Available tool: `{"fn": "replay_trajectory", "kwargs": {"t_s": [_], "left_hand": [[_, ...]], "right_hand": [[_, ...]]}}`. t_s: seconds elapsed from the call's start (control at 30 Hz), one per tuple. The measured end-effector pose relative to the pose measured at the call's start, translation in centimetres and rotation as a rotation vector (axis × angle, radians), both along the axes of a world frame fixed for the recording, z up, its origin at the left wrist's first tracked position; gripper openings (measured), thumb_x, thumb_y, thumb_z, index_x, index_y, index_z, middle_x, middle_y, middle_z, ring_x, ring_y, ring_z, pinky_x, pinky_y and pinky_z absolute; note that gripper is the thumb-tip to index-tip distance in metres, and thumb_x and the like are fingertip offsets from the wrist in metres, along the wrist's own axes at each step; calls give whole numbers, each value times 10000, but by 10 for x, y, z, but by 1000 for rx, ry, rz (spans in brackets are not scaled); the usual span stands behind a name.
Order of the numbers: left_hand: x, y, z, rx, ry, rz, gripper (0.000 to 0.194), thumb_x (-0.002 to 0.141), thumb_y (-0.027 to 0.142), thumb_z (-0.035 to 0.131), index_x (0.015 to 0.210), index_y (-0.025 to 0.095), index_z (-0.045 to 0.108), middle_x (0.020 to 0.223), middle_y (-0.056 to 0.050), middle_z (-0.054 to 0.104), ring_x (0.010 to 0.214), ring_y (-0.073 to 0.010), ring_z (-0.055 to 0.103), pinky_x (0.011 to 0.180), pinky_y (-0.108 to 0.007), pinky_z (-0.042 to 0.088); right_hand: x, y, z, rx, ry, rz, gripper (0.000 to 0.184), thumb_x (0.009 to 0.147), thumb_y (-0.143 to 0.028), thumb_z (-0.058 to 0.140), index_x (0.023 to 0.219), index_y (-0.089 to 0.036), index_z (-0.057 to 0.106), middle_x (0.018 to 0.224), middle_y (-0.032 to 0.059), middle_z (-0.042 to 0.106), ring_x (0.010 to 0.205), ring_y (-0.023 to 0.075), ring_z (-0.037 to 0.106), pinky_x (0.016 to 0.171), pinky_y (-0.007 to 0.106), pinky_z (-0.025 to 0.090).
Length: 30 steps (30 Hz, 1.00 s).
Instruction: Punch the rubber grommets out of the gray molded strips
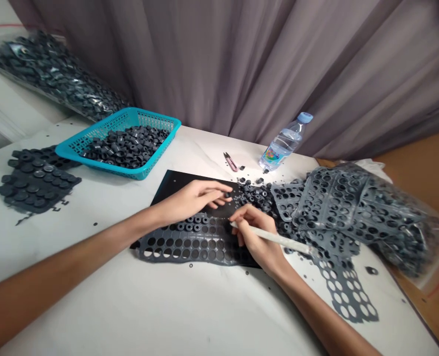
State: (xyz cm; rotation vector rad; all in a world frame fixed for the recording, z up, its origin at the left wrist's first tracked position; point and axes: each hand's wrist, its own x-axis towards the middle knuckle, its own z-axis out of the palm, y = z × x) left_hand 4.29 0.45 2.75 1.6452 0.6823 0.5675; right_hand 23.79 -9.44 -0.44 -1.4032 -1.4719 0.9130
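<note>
Right hand (255,236) clamps a white stick (274,238) (slim, pen-shaped) over perforated, rubbery sheeting (204,248). Left hand (195,200) pinches a dark piece (227,195).

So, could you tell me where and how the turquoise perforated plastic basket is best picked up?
I'd grip the basket by its rim at the left and right ends, two-handed, coming from outside: the lip juts out for the fingers, and the loose heap of small dark rings inside suggests keeping it level.
</note>
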Motion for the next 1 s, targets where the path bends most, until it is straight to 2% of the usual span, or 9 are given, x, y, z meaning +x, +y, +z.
{"fn": "replay_trajectory", "kwargs": {"t_s": [0.1,0.17,0.23,0.33,0.47,0.73,1.0], "left_hand": [[18,14,7,292,81,-88,376,1051,292,473,1392,238,622,1401,-52,655,1276,-224,610,1106,-368,448],[15,11,11,439,149,-116,379,1063,287,446,1402,272,614,1436,-21,632,1339,-217,563,1159,-360,387],[0,3,12,511,210,-84,371,1063,293,444,1389,280,621,1413,-18,648,1316,-225,579,1144,-365,396],[-28,-11,7,514,255,11,327,1043,336,492,1311,262,665,1301,-37,699,1193,-236,638,1040,-357,467],[-48,-22,-3,475,296,11,267,1027,367,519,1151,246,722,1115,-45,726,1036,-228,661,930,-341,498],[-47,-27,-6,534,331,-18,235,1030,284,510,1133,245,717,1127,-37,711,1099,-235,625,977,-352,458],[-48,-27,-8,575,359,-33,236,1044,260,488,1139,230,702,1150,-40,705,1113,-224,619,992,-351,452]], "right_hand": [[2,-8,1,21,-82,109,124,936,-227,561,849,-184,639,621,-30,584,457,89,522,433,194,390],[1,-9,1,14,-110,135,110,943,-239,571,891,-185,652,647,-26,594,477,92,542,445,193,414],[-2,-6,2,-32,-64,133,113,957,-281,586,966,-194,657,695,-21,614,502,100,565,452,194,445],[-9,1,5,-118,88,136,138,956,-330,613,1013,-206,634,734,-22,631,531,113,602,478,211,505],[-18,8,6,-176,187,170,96,930,-287,626,905,-197,603,697,-25,632,523,117,619,513,227,535],[-19,10,0,-196,236,217,46,911,-230,617,909,-184,616,730,-17,646,543,104,606,512,211,518],[-21,10,0,-207,213,217,73,916,-255,619,908,-182,619,730,-11,655,545,99,595,507,201,497]]}}
